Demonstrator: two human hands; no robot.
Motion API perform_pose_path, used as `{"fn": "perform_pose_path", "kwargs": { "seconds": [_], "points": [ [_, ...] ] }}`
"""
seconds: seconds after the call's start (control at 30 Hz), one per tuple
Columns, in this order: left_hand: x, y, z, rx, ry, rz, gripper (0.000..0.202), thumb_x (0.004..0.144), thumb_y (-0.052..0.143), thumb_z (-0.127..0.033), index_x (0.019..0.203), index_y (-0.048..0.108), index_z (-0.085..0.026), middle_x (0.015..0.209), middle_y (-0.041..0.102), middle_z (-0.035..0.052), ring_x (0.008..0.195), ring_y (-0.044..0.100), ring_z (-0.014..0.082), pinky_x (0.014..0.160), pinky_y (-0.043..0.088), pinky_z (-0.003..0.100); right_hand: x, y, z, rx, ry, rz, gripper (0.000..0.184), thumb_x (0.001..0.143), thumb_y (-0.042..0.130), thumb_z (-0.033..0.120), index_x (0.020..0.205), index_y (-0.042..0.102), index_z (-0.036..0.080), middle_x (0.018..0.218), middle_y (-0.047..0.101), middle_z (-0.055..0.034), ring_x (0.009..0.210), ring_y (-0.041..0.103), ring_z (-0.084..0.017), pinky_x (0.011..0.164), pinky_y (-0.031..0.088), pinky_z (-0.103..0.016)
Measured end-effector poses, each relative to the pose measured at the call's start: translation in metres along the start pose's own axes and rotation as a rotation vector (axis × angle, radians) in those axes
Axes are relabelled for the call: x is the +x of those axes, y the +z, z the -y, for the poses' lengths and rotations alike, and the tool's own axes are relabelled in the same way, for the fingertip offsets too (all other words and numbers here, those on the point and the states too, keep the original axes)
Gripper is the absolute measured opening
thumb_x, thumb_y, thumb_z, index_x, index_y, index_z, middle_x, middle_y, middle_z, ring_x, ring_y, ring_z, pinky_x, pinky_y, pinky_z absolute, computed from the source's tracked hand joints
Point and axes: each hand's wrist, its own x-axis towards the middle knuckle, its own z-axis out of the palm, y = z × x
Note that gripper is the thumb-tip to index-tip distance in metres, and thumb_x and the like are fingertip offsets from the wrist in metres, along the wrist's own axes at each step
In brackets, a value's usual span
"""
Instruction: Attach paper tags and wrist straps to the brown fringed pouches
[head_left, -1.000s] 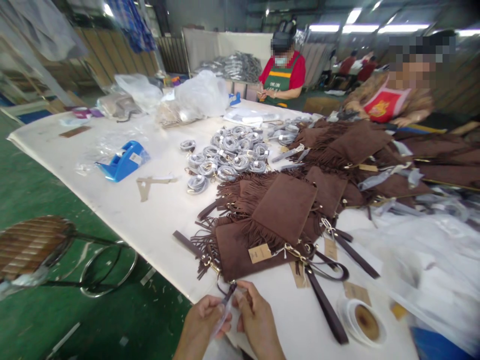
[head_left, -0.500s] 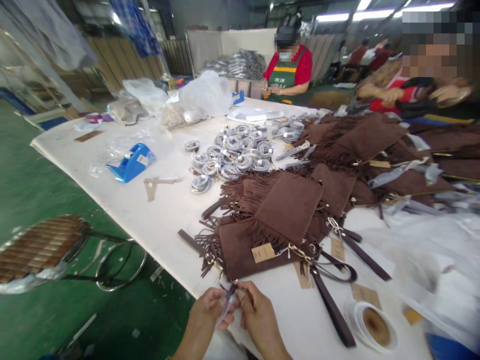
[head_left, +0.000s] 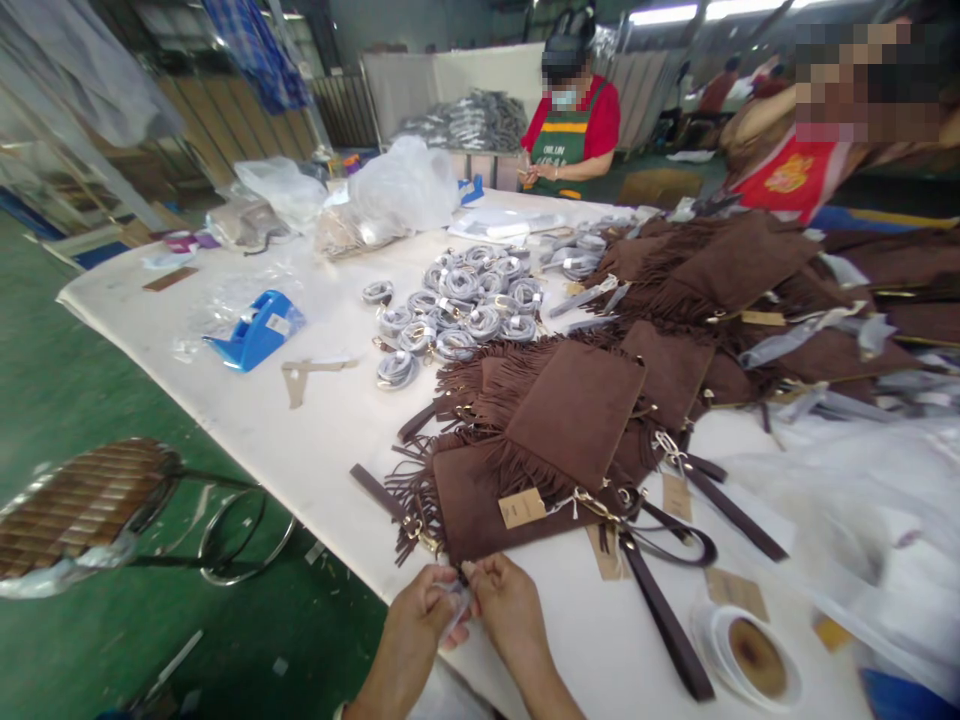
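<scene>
At the table's near edge, my left hand (head_left: 424, 620) is closed around a piece of clear plastic wrap (head_left: 454, 606). My right hand (head_left: 504, 600) pinches beside it, its fingertips on a small dark end by the plastic that I cannot make out clearly. Just beyond my fingers lies a brown fringed bag (head_left: 480, 500) with a gold clasp (head_left: 429, 538) and a dark wrist strap (head_left: 377, 490) at its near corner. A tan tag (head_left: 523, 508) rests on that bag. Another brown fringed bag (head_left: 581, 410) overlaps it.
Coiled grey straps (head_left: 461, 300) are heaped mid-table, with a blue tape dispenser (head_left: 259, 332) to their left. More brown bags (head_left: 720, 270) pile up at right. A white tub (head_left: 750, 655) stands near right. A stool (head_left: 86, 510) is at left; a co-worker (head_left: 570, 120) stands across the table.
My right fingers have shifted slightly up at the plastic, and my left hand bunches it more tightly. The person at far right has raised their arms.
</scene>
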Motion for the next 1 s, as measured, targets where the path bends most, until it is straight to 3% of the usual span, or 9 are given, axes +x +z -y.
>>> {"fn": "perform_pose_path", "kwargs": {
  "seconds": [0.17, 0.27, 0.43, 0.63, 0.83, 0.93, 1.0],
  "points": [
    [-0.002, -0.002, -0.003, -0.027, -0.034, -0.008, 0.034, 0.075, 0.059, -0.038, 0.098, 0.052, -0.013, 0.069, 0.068, 0.0054, 0.054, 0.06, 0.0168, 0.052, 0.043, 0.026, 0.004, 0.01, -0.009, 0.257, 0.197, 0.097, 0.027, 0.072, 0.059, 0.044, 0.062, 0.053, 0.019, 0.039, 0.048, 0.0061, 0.03, 0.037, -0.008, 0.033, 0.025, -0.021],
    [-0.011, -0.008, -0.002, -0.087, -0.055, 0.017, 0.037, 0.073, 0.063, -0.04, 0.097, 0.053, -0.014, 0.068, 0.068, 0.0054, 0.054, 0.06, 0.0171, 0.052, 0.043, 0.025, -0.006, 0.013, -0.011, 0.337, 0.249, 0.168, 0.032, 0.072, 0.057, 0.05, 0.067, 0.052, 0.019, 0.04, 0.046, 0.0076, 0.026, 0.029, -0.005, 0.03, 0.023, -0.02],
    [-0.027, -0.018, 0.008, -0.191, -0.031, 0.032, 0.04, 0.071, 0.069, -0.045, 0.094, 0.056, -0.015, 0.067, 0.066, 0.0035, 0.055, 0.06, 0.0169, 0.052, 0.042, 0.025, -0.023, 0.02, -0.012, 0.49, 0.331, 0.209, 0.036, 0.064, 0.066, 0.05, 0.071, 0.053, 0.017, 0.041, 0.049, 0.0076, 0.025, 0.029, -0.003, 0.028, 0.021, -0.017],
    [-0.036, -0.018, 0.006, -0.183, -0.055, -0.017, 0.045, 0.07, 0.068, -0.055, 0.092, 0.06, -0.016, 0.069, 0.067, 0.0042, 0.06, 0.061, 0.0191, 0.058, 0.046, 0.028, -0.03, 0.026, -0.014, 0.493, 0.343, 0.213, 0.038, 0.062, 0.067, 0.052, 0.069, 0.05, 0.019, 0.037, 0.048, 0.0084, 0.024, 0.026, -0.003, 0.027, 0.02, -0.017],
    [-0.034, -0.015, 0.005, -0.173, -0.032, 0.017, 0.043, 0.071, 0.067, -0.056, 0.086, 0.06, -0.016, 0.065, 0.066, 0.0041, 0.059, 0.06, 0.018, 0.058, 0.046, 0.027, -0.034, 0.026, -0.013, 0.455, 0.345, 0.214, 0.042, 0.064, 0.068, 0.056, 0.07, 0.05, 0.019, 0.037, 0.047, 0.0086, 0.024, 0.029, -0.004, 0.027, 0.02, -0.018],
    [-0.029, -0.015, 0.003, -0.158, -0.043, 0.04, 0.043, 0.066, 0.07, -0.057, 0.081, 0.061, -0.017, 0.061, 0.065, 0.0031, 0.057, 0.059, 0.0192, 0.057, 0.046, 0.028, -0.033, 0.015, -0.009, 0.306, 0.21, 0.276, 0.038, 0.082, 0.058, 0.053, 0.079, 0.057, 0.015, 0.053, 0.058, 0.0035, 0.036, 0.046, -0.007, 0.033, 0.034, -0.018],
    [-0.025, -0.015, -0.002, -0.138, -0.089, 0.008, 0.04, 0.061, 0.076, -0.054, 0.075, 0.062, -0.019, 0.06, 0.065, 0.0023, 0.06, 0.061, 0.0225, 0.059, 0.049, 0.03, -0.03, 0.0, -0.004, 0.188, 0.095, 0.29, 0.028, 0.091, 0.054, 0.043, 0.095, 0.061, 0.015, 0.082, 0.066, -0.0024, 0.061, 0.06, -0.011, 0.052, 0.05, -0.023]
  ]
}}
